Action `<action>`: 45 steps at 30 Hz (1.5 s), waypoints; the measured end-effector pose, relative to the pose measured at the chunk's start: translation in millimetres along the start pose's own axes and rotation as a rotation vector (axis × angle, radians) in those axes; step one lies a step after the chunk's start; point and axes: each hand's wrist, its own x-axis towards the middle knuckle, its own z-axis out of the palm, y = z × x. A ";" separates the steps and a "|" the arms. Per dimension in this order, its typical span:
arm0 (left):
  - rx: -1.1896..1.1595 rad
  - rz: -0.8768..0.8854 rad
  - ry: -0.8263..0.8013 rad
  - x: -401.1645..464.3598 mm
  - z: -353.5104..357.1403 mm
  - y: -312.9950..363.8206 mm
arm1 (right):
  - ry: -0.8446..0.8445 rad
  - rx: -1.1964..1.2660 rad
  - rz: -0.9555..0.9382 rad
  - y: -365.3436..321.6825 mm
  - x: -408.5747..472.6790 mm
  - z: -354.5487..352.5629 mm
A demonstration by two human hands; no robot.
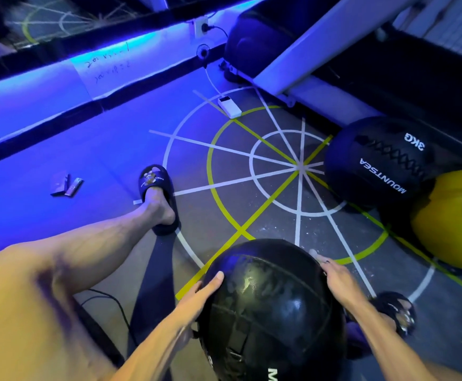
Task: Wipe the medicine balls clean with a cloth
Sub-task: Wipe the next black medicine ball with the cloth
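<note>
Closest to the lens sits the black medicine ball (271, 312), glossy and streaked with a damp-looking sheen, held low between the person's knees at the near edge of the floor. Left hand (201, 291) is flat against its left flank, fingers fairly straight and pressed to the skin, thumb up on the crown. Right hand (337, 279) hooks over the far-right shoulder of the ball, fingers curling down its far side and out of sight, so how tightly they close I can't tell. Both forearms reach in from the near edge and angle inward, cradling it from either side.

No cloth is plainly in view: a pale scrap (313, 254) pokes out just beyond the right fingers, too small to call. So this reads as a handling beat rather than a wiping stroke, turning or shifting the ball. Judging from that sheen, this one may be about done.

Next move calls for steady two-handed control: roll it to an unwiped face or set it aside. Waiting at the far right is the 3KG ball (375, 163), with a yellow ball (444, 221) just beside it on the floor markings (298, 166).
</note>
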 end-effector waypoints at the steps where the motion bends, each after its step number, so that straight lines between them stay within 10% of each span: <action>1: -0.028 0.051 -0.031 -3.3 2.9 3.3 | 0.024 0.045 0.012 0.0 -2.3 1.0; 10: 0.175 0.603 0.249 -0.5 -28.1 38.6 | 0.139 0.565 -0.023 -12.6 -9.1 42.3; 21: 0.410 0.690 0.343 14.4 -39.9 46.2 | 0.297 0.187 -0.036 -57.4 -13.9 39.0; 29: 0.500 0.690 0.281 2.4 -23.3 37.1 | 0.058 -0.639 -1.029 -123.3 -27.8 88.4; 36: 0.508 0.663 0.265 3.6 -25.4 37.7 | -0.014 -0.197 -0.242 -117.4 40.9 40.3; 42: 0.519 0.663 0.277 -1.7 -20.7 41.6 | -0.097 -0.500 -0.939 -154.7 -26.5 83.7; 45: 0.547 0.673 0.281 -7.2 -15.6 40.7 | -0.103 -0.387 -0.731 -137.3 10.2 60.8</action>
